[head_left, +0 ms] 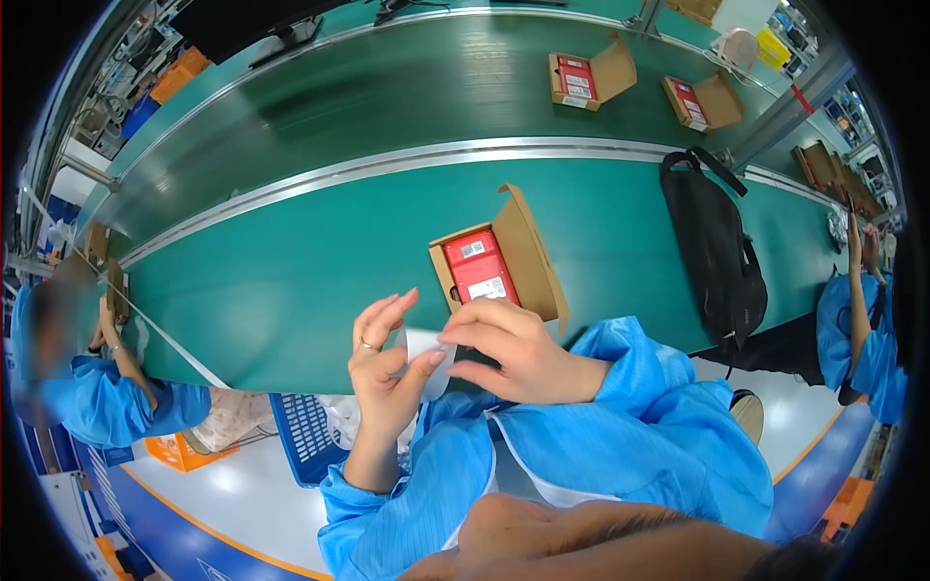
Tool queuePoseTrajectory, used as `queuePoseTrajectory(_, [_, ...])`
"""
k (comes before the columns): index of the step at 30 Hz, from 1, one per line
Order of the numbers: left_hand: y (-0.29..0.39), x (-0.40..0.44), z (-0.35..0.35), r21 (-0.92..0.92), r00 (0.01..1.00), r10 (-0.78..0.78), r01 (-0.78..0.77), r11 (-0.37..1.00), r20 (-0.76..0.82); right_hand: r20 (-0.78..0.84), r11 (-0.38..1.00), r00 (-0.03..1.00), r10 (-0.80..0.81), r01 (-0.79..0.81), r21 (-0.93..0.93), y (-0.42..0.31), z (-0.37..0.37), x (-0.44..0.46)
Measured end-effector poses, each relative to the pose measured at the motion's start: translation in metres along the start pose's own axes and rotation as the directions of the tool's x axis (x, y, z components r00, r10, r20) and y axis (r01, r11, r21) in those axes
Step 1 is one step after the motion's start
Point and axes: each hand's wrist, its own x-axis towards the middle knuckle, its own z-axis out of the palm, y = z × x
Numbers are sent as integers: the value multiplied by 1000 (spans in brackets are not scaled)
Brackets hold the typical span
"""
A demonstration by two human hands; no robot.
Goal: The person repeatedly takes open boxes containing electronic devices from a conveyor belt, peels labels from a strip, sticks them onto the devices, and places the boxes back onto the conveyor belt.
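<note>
A small white sheet is pinched between the fingers of my left hand, which wears a ring. My right hand holds the sheet's right side between thumb and fingers. Just beyond my hands, an open cardboard box lies on the green bench with its lid raised to the right. Inside it is a red package with white printed labels.
A black bag lies to the right. Two open boxes with red packages stand on the conveyor beyond the metal rail. A blue basket is below the bench edge. Co-workers in blue sit at both sides.
</note>
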Motion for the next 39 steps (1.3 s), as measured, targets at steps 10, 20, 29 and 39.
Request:
queuePoseTrajectory(10, [-11, 3, -2, -34, 997, 69, -70, 997, -22, 15, 933, 971, 240, -235, 272, 20, 16, 8])
queuePoseTrajectory(20, [-11, 5, -1, -46, 999, -19, 18, 999, -33, -66, 918, 952, 298, -267, 294, 21, 18, 9])
queuePoseTrajectory(29, [-25, 4, -7, -83, 997, -65, 61, 995, -45, -191, 998, 982, -13, 26, 63, 27, 22, 6])
queuePoseTrajectory(39, [-22, 5, 7, -178, 998, 37, -47, 983, -59, -110, 961, 979, 171, -142, 236, 28, 19, 11])
